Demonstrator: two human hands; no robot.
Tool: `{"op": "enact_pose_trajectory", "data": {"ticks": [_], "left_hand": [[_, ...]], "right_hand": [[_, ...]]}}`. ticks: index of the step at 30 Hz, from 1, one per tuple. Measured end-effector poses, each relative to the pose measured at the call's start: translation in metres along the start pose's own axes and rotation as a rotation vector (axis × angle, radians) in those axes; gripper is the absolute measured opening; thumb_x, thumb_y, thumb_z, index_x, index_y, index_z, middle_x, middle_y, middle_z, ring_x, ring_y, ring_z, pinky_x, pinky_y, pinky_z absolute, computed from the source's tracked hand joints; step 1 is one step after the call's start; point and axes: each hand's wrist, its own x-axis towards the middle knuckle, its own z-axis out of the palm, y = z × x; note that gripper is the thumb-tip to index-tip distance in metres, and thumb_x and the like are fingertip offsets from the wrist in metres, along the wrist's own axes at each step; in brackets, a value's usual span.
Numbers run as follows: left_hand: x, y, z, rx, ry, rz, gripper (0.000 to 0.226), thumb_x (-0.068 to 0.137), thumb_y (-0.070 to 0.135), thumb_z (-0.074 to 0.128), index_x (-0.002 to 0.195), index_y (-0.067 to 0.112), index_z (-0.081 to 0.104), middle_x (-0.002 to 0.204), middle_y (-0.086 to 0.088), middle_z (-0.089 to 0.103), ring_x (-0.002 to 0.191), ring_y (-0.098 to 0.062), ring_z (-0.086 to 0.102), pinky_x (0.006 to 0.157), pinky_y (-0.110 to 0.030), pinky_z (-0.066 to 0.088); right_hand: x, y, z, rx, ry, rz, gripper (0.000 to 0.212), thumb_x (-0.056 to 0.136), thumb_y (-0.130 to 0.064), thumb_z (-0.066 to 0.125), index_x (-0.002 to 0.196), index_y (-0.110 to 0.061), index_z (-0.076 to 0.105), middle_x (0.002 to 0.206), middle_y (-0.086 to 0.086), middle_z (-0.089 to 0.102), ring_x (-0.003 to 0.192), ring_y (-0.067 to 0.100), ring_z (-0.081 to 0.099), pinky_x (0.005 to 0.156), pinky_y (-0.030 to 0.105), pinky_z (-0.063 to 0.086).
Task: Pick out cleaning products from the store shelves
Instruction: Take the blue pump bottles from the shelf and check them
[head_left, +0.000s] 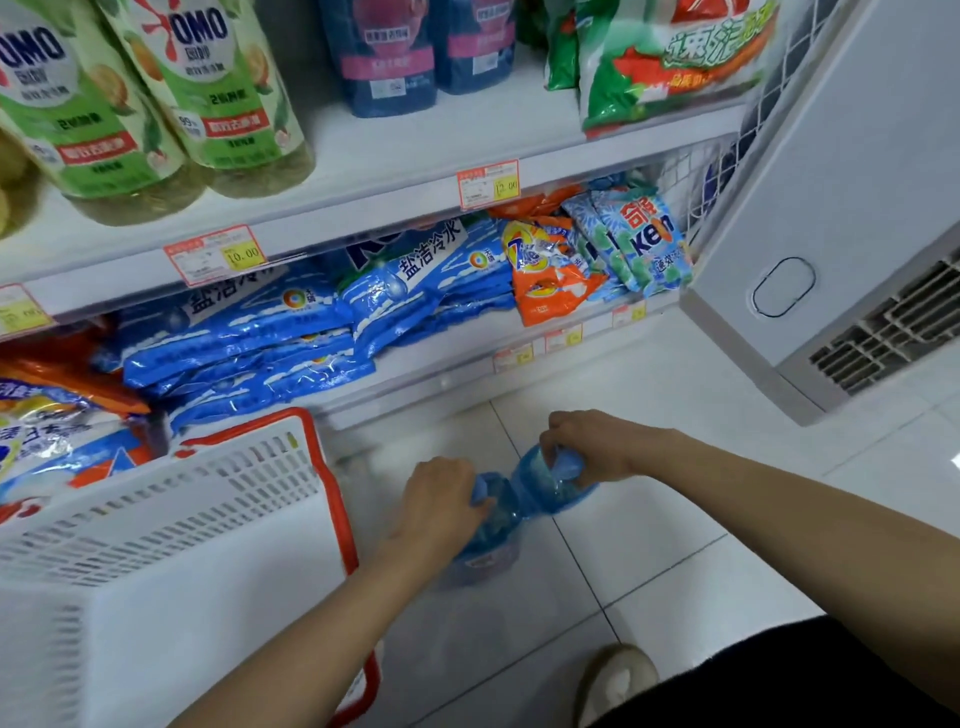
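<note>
Shelves (415, 156): 2. OMO bottles (208, 93): 2. Dark pouches (389, 57): 2. Green bags (670, 62): 2. Blue bags (249, 332): 2 stacks. Tide bag (545, 280): 1. Keon bags (649, 244): 2. Price tags (488, 184): 3 on top rail, 3 on btm rail. Basket (208, 519): 1. Freezer (831, 182): 1. Shoe (618, 680): 1. Held blue packs (545, 483): prob. 2, too blurred to be sure.

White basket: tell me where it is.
Head view, lower left: the white basket, below the shelf's blue detergent bags, just left of the left hand.

Bottom shelf (470, 340) — blue detergent bags (244, 338) stacked flat.
</note>
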Motion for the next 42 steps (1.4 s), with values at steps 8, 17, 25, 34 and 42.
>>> {"op": "enact_pose_trajectory", "data": {"ticks": [8,17,25,34,42], "left_hand": [[-0.024,0.016,0.013,0.111,-0.015,0.047,0.021,0.091,0.032,0.054,0.078,0.017,0.047,0.088,-0.009,0.067,0.076,-0.024,0.06,0.062,-0.029,0.034],[-0.034,0.019,0.015,0.102,-0.093,0.133,0.036,0.085,0.052,0.056,0.08,0.017,0.048,0.084,-0.005,0.065,0.067,-0.02,0.049,0.059,-0.029,0.036],[0.009,-0.014,-0.089,-0.065,0.191,0.168,0.04,0.093,0.052,0.052,0.113,0.019,0.062,0.114,-0.002,0.062,0.104,-0.02,0.057,0.087,-0.035,0.043],[0.072,-0.063,-0.21,0.293,0.764,0.192,0.058,0.091,0.037,0.057,0.141,0.011,0.045,0.154,-0.023,0.028,0.144,-0.042,0.019,0.117,-0.054,0.017],[0.106,-0.08,-0.191,0.418,0.667,0.018,0.078,0.091,0.064,0.034,0.155,0.025,0.013,0.162,-0.014,0.007,0.15,-0.034,0.0,0.12,-0.054,0.001]], "right_hand": [[-0.021,-0.013,0.017,-0.029,-0.067,-0.033,0.044,0.084,-0.02,0.071,0.125,-0.016,0.056,0.122,0.01,0.047,0.106,0.029,0.053,0.081,0.034,0.043],[-0.026,-0.017,0.026,-0.035,-0.148,0.012,0.046,0.083,-0.02,0.074,0.125,-0.019,0.055,0.12,0.006,0.045,0.091,0.018,0.042,0.074,0.028,0.037],[-0.023,-0.024,-0.06,0.338,0.059,-0.017,0.044,0.085,-0.049,0.069,0.121,-0.024,0.064,0.12,-0.006,0.057,0.111,0.013,0.055,0.1,0.037,0.048],[0.022,-0.026,-0.237,0.943,1.051,-0.219,0.037,0.096,-0.014,0.062,0.129,-0.004,0.05,0.1,0.006,0.056,0.092,0.022,0.058,0.09,0.042,0.052],[0.108,0.025,-0.332,1.054,1.11,0.031,0.079,0.089,-0.034,0.071,0.144,-0.003,0.023,0.149,0.011,0.038,0.134,0.024,0.043,0.115,0.04,0.035]]}}
